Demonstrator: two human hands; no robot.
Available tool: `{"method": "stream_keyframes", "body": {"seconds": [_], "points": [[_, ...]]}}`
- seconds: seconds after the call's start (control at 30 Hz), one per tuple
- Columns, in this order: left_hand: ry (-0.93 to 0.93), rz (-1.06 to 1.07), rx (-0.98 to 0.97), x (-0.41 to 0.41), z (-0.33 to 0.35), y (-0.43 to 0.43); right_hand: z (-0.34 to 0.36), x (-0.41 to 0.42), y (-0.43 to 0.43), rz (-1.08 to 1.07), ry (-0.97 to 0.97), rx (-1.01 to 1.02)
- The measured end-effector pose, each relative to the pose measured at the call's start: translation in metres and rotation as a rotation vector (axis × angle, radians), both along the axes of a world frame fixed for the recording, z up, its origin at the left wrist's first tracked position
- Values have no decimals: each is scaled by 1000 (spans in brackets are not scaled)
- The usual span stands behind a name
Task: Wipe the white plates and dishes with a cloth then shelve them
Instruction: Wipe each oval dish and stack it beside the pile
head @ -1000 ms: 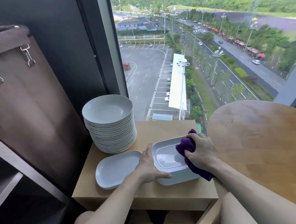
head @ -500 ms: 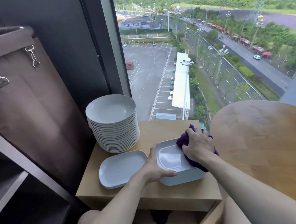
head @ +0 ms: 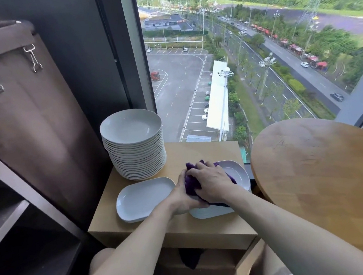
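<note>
Head view, wiping step. Shelves (head: 4, 220) stand left of the plate stack (head: 134, 143). Front-right of it, the left hand (head: 182, 200) grips the deep dish (head: 238, 172) by its rim (fingers partly hidden). The right hand (head: 209, 179) curls round the cloth (head: 190, 183), pressing it inside. Next, probably: lift and shelve.

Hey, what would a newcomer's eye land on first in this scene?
The purple cloth, bunched under the right hand inside the deep white dish at the centre, stands out most; the left hand holds that dish's near-left edge. Behind them rises a tall stack of round white plates at the back left of the wooden stand, against a window over a car park far below.
</note>
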State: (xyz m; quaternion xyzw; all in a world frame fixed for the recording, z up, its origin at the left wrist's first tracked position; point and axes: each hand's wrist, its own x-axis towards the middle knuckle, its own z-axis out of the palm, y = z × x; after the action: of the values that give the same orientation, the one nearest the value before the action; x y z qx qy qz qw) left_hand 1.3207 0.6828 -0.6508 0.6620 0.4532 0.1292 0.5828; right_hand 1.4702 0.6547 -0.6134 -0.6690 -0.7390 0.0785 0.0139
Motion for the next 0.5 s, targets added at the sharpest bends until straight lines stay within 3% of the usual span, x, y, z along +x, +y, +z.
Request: {"method": "stream_keyframes", "body": {"seconds": [0.23, 0.5], "points": [[123, -10, -2, -5, 6, -3, 12, 49, -22, 2, -7, -87], [134, 48, -105, 1, 2, -6, 17, 103, -18, -231, -74, -133]]}}
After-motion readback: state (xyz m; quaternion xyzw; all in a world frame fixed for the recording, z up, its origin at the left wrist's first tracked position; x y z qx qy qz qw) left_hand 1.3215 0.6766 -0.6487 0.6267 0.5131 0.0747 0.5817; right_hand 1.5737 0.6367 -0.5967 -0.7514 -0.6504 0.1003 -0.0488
